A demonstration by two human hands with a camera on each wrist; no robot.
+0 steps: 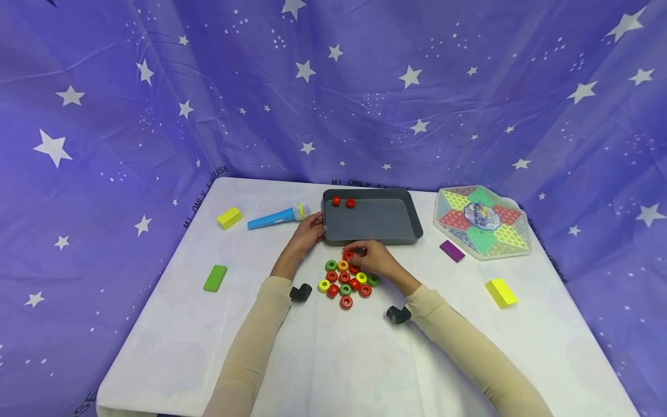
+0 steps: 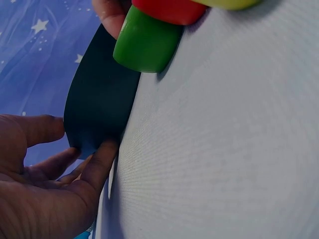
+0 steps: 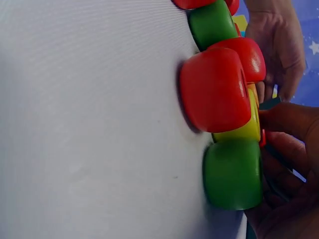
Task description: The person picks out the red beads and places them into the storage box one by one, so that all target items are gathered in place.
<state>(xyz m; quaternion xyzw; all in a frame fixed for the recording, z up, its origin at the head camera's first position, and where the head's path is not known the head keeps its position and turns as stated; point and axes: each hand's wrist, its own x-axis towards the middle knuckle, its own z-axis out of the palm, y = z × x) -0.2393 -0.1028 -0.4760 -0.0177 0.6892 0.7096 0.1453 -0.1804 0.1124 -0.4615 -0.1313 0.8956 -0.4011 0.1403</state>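
The left hand (image 1: 310, 231) holds the left end of a grey rectangular tray (image 1: 372, 242). In the left wrist view its thumb is at the tray's rim and its fingers lie along the outer wall (image 2: 102, 94). Just in front of the tray, the right hand (image 1: 376, 258) pinches a red bead (image 1: 348, 255) between thumb and forefinger, at the far end of a cluster of beads. Red, green, yellow and orange ring-shaped beads lie there, among them a green bead (image 3: 233, 174) close to the right hand. Two red beads (image 1: 351, 203) sit inside the tray, by its far left corner.
A blue toy microphone (image 1: 273, 219) lies left of the tray. Yellow (image 1: 229, 218) and green (image 1: 215, 278) blocks are farther left. To the right are a star-patterned board game box (image 1: 482, 223), a purple block (image 1: 452, 251) and another yellow block (image 1: 501, 293). A starry purple curtain stands behind the table.
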